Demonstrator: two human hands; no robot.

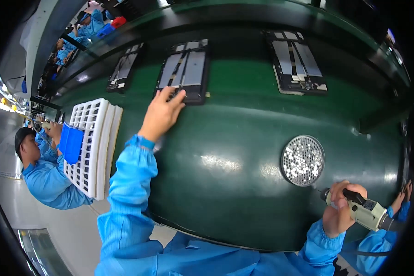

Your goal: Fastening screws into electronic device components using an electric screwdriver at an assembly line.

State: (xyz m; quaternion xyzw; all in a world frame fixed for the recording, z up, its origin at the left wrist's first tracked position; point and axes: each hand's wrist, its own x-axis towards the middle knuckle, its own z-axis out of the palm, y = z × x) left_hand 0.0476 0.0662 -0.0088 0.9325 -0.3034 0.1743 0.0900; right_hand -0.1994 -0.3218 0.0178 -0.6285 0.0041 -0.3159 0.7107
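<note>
My left hand [163, 112] reaches to the far side of the green bench, its fingers apart and their tips on the near end of an opened tablet [181, 69]. The tablet's back is off, baring pale battery panels and dark flat cables. In my right hand [342, 207] is a cream electric screwdriver [367, 212] with a black lever, my fingers wrapped round it. Its tip points left, just below a round dish of small shiny screws [302, 161]. Another opened tablet [296, 62] lies at the far right, and one more [125, 67] at the far left.
White foam trays [99, 152] with rows of small dark parts are stacked at the bench's left, a blue bin [71, 143] on top. A co-worker [43, 175] in blue is beyond them. A dark rail [230, 28] runs behind the tablets. Another person's hands [402, 198] show at right.
</note>
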